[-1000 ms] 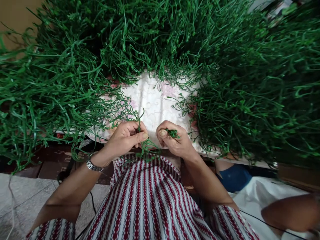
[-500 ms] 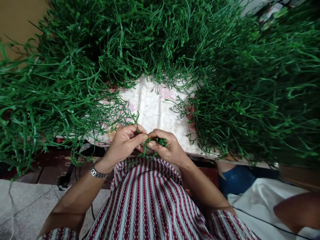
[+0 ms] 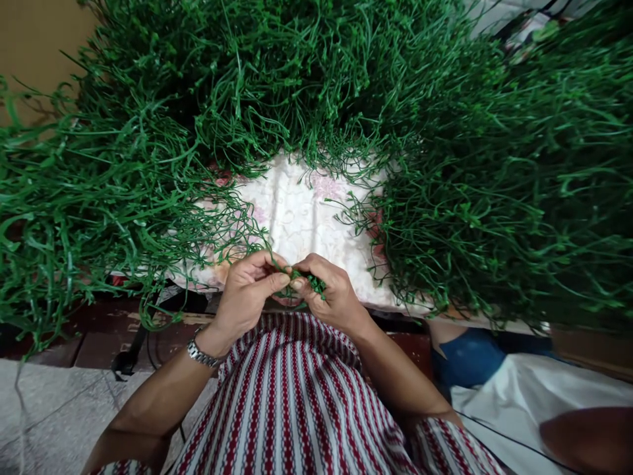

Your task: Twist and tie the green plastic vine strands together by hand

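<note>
Close together at the front edge of the table, both hands work on thin green plastic stems. My left hand (image 3: 250, 287), with a metal watch on its wrist, pinches a green stem between thumb and forefinger. Curled inside my right hand (image 3: 331, 287) is a small bunch of green pieces (image 3: 315, 285), its thumb and forefinger closed on them. The fingertips of the two hands nearly touch. Under and beyond them lies a white floral cloth (image 3: 294, 211).
Large heaps of green stems stand at the left (image 3: 99, 191), the back (image 3: 297, 72) and the right (image 3: 484, 198). Another person in white clothing (image 3: 534, 389) sits close at the lower right. A dark bench edge (image 3: 103, 336) runs below the table at the left.
The stem that stood up by my left fingers now lies lower between the hands. My left hand has turned slightly, and fewer green ends hang below the fingers.
</note>
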The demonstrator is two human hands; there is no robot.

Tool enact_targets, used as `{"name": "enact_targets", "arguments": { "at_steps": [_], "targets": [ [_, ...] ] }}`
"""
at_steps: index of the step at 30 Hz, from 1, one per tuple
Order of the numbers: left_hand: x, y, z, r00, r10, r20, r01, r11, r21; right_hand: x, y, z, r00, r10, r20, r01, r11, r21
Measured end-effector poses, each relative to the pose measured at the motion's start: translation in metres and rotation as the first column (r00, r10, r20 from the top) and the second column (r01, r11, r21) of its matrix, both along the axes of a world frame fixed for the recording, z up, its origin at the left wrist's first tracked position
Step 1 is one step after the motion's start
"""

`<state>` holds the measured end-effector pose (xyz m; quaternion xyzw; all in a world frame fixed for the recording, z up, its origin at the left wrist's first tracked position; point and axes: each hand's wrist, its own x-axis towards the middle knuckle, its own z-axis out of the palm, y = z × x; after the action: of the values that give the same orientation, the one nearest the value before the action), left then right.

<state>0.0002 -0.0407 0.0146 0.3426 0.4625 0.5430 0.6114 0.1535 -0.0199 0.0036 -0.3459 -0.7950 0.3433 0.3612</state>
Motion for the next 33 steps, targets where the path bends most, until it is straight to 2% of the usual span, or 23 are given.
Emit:
{"name": "enact_targets", "arguments": {
  "at_steps": [4,9,16,18,21,25,30,33],
  "targets": [
    [-0.002,0.002,0.003,0.998,0.0,-0.065,0.0,1.0,0.003,0.001,0.004,0.001,0.999,0.025,-0.023,-0.025,1.0,0.015],
    [0.0,0.002,0.006,0.986,0.002,-0.168,0.014,0.995,0.095,-0.001,0.007,0.002,0.992,0.096,-0.081,-0.096,0.995,0.008],
    [0.001,0.0,0.001,0.997,-0.068,-0.049,0.07,0.997,0.042,0.003,0.007,0.005,0.995,0.1,-0.008,-0.099,0.995,0.014],
    [0.0,-0.001,0.002,0.995,-0.077,-0.061,0.08,0.996,0.047,0.005,0.008,0.008,0.996,0.082,0.046,-0.083,0.996,0.031],
    [-0.002,-0.002,0.005,0.976,-0.074,-0.204,0.092,0.993,0.08,0.006,0.009,0.01,0.992,0.087,0.091,-0.09,0.996,0.023],
    [-0.004,-0.004,0.01,0.899,-0.048,-0.436,0.116,0.985,0.129,0.006,0.009,0.009,0.991,0.093,0.1,-0.094,0.995,0.01],
    [-0.006,-0.004,0.01,0.875,-0.086,-0.476,0.173,0.975,0.142,0.005,0.01,0.006,0.973,0.191,0.129,-0.181,0.98,-0.086],
    [-0.008,-0.004,0.01,0.872,-0.111,-0.478,0.184,0.977,0.109,0.005,0.01,0.006,0.973,0.172,0.154,-0.158,0.983,-0.098]
  ]
}}
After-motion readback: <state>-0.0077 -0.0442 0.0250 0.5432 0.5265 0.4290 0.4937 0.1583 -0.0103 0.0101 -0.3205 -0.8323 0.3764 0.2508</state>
